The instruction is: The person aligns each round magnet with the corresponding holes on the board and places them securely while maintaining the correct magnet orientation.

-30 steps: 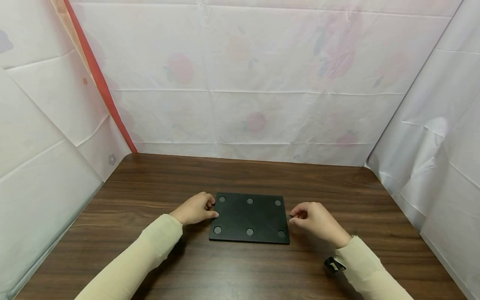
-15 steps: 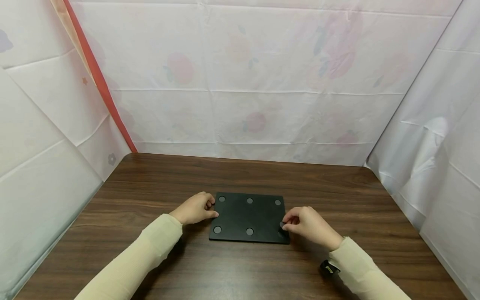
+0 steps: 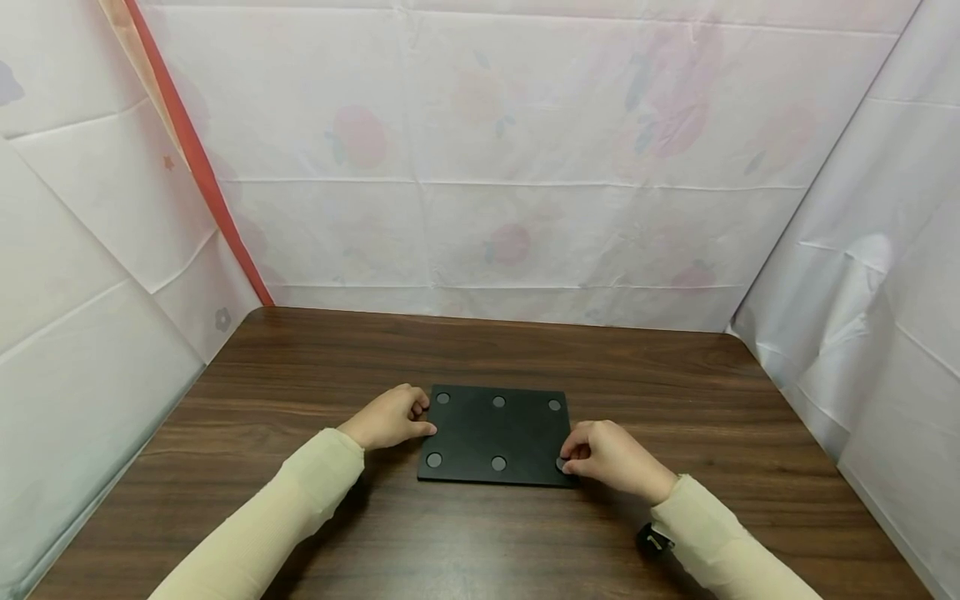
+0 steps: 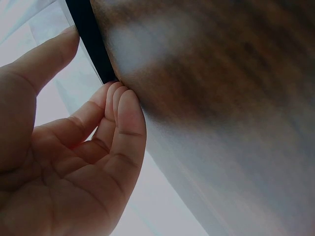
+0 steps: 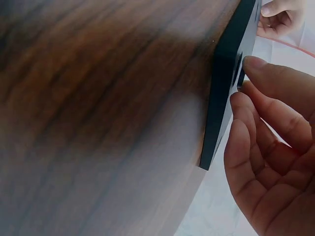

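Note:
A flat black rectangular board (image 3: 502,433) lies on the table, with grey round discs (image 3: 498,463) set along its far and near sides. My left hand (image 3: 390,417) holds the board's left edge. In the left wrist view the thumb (image 4: 69,42) touches the edge and the curled fingertips meet it further along. My right hand (image 3: 611,457) pinches a small grey disc (image 3: 560,463) between thumb and index finger at the board's near right corner. From the right wrist, the thin disc (image 5: 241,77) stands tilted over a round recess in the board's face, its lower edge right at it.
The dark wood-grain table (image 3: 480,533) stretches out around the board. White patterned cloth (image 3: 465,167) hangs behind and on both sides, with a red strip (image 3: 198,158) at the left. A black device (image 3: 654,540) sits at the right wrist.
My right hand has carried the disc from beyond the board's right edge leftward and nearer, down to the near right corner. The left hand and the board have stayed put.

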The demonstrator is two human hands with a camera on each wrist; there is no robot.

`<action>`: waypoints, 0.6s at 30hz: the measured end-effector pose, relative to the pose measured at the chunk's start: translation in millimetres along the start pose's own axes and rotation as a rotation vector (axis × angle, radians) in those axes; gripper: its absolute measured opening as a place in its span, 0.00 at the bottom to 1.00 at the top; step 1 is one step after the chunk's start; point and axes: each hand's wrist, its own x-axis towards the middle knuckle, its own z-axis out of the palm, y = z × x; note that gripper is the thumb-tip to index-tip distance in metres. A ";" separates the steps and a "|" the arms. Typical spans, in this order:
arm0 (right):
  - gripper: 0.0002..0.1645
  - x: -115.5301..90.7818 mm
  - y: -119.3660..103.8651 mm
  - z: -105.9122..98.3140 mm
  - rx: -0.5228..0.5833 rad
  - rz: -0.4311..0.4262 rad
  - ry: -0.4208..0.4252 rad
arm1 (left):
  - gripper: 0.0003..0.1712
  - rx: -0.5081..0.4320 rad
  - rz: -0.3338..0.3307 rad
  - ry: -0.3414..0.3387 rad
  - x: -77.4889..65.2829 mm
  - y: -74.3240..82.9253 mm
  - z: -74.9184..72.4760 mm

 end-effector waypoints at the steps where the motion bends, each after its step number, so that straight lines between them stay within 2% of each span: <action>1: 0.04 -0.1 -0.4 0.1 -0.001 0.001 -0.002 | 0.24 -0.001 0.000 0.000 -0.2 0.1 -0.1; 18: 0.05 0.6 -1.3 1.9 -0.016 -0.015 -0.007 | 0.24 -0.009 0.003 -0.003 -0.2 -0.8 -0.3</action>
